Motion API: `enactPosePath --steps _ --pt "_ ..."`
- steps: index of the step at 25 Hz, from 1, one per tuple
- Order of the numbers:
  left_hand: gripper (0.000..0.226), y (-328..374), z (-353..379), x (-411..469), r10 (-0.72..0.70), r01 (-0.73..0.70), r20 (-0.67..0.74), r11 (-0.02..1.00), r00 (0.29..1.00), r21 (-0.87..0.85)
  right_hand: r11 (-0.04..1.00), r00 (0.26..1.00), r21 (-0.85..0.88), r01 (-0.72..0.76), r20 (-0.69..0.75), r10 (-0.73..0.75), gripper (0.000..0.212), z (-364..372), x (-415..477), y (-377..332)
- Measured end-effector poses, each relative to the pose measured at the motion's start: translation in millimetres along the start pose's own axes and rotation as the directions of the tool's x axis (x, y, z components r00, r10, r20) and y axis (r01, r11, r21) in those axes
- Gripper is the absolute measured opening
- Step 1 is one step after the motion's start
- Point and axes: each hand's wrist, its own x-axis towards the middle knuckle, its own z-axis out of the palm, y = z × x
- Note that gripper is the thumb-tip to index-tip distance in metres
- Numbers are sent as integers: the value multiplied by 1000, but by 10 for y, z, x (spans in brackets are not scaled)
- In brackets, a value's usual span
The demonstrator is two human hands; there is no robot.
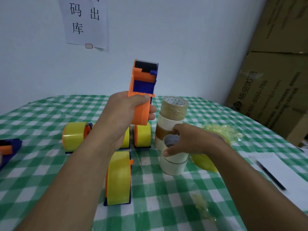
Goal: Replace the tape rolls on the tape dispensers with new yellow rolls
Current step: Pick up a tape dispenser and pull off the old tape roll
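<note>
My left hand (124, 114) grips an orange and blue tape dispenser (143, 84), held upright above the table with no roll visible on it. My right hand (188, 140) grips the top roll of a short stack of pale used rolls (173, 162), thumb on its side and fingers over the rim. A taller stack of brownish and cream rolls (171, 114) stands just behind. Dispensers loaded with yellow tape stand on the cloth: one near me (118, 179), one at the left (75, 135), one in the middle (143, 135). A loose yellow roll (204, 161) lies under my right wrist.
The table wears a green and white checked cloth (50, 172). Another blue and orange dispenser (8, 147) lies at the left edge. Crumpled yellow wrapping (221, 130) sits at the right, paper and a pen (270, 175) beyond it. Cardboard boxes (275, 72) stack against the right wall.
</note>
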Motion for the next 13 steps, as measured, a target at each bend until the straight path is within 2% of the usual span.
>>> enactPosePath --steps 5,8,10,13 --pt "12 10 52 -15 4 -5 18 1000 1000 21 1000 999 12 -8 32 8 73 -9 -70 -28" --pt "13 6 35 -11 3 -4 15 1000 1000 21 1000 1000 14 -4 19 4 48 -232 -144 1" --pt "14 7 11 -6 7 -8 14 1000 1000 10 1000 997 -24 -19 -80 17 26 -425 -82 146" --pt "16 6 -6 -14 4 -4 15 1000 1000 -7 986 985 -138 -99 -157 77 21 -497 10 395"
